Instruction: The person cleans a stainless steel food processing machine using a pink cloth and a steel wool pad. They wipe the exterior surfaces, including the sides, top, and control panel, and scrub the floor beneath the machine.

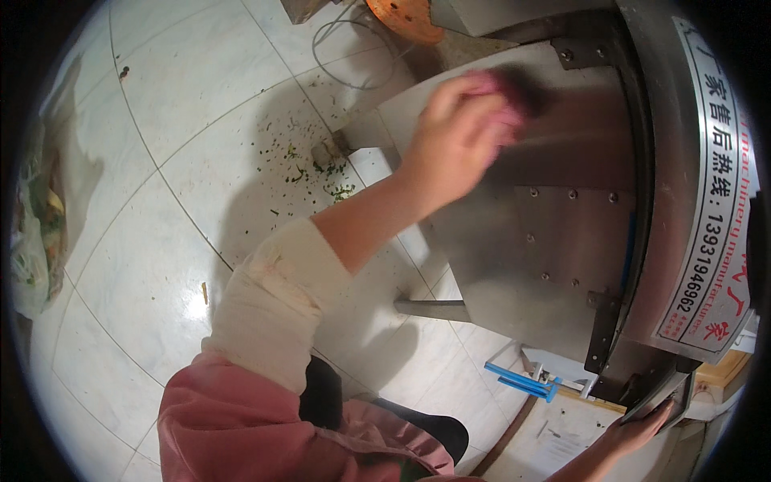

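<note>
My left hand [461,135], blurred, is closed on a crumpled pink cloth [497,108] over the stainless steel surface of a machine [560,235]. A dark blur lies just beyond the cloth. The metal around it has screws and a plate with rivets. At the lower right, my right hand [647,422] lies against a dark-edged metal part [662,397] at the machine's end, its fingers along the edge; whether it grips this part is unclear. A label [711,199] with large writing runs along the machine's raised side.
Chopped green scraps [325,181] lie on white floor tiles [181,199] beside a machine leg [433,310]. A plastic bag [39,235] stands at far left. Up top are a looped cable [316,45] and an orange round object [409,18]. A blue-edged frame [521,382] sits low right.
</note>
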Motion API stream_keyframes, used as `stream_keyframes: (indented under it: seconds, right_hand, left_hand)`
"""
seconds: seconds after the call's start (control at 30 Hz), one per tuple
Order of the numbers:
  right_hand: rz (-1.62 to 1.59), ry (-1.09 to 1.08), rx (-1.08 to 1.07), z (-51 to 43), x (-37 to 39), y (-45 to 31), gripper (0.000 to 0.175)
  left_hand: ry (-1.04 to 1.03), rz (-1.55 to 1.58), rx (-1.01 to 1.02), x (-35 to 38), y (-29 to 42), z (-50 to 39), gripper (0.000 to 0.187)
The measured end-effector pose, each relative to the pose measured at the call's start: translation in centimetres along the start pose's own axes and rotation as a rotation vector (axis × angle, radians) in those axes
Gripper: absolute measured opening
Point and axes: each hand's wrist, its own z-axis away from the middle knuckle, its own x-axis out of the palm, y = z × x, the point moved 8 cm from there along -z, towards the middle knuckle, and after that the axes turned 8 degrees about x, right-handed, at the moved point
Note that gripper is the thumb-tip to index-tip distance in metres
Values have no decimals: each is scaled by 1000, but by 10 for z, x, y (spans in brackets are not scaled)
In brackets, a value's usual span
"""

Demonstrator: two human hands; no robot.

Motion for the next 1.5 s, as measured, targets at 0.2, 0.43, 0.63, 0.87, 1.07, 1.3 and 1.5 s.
stream_keyframes:
  seconds: [0.2, 0.43, 0.63, 0.87, 1.07, 1.3, 1.5]
  right_hand:
    - [215, 59, -263, 5, -4, -16, 42]
    - [-112, -8, -17, 0, 7, 1, 42]
    - [-635, -47, 388, -1, 31, 23, 42]
    - [-1034, -34, 672, 8, 40, 21, 45]
    - [-889, -70, 564, 6, 44, 19, 45]
    - [39, 132, -76, 13, 28, 8, 41]
    - [149, 106, -84, 10, 29, 9, 46]
  left_hand:
    - [199, -238, 474, 52, 49, -74, 40]
    - [-411, -516, 320, 42, -11, -39, 34]
    - [-225, -429, 464, -33, 66, -21, 24]
    - [-954, -1138, 1084, 40, 69, -79, 27]
    - [-990, -1653, 1321, 42, 70, -74, 22]
    - [-1094, -502, 861, -12, 64, -86, 53]
    - [-537, -336, -367, -143, 5, -157, 31]
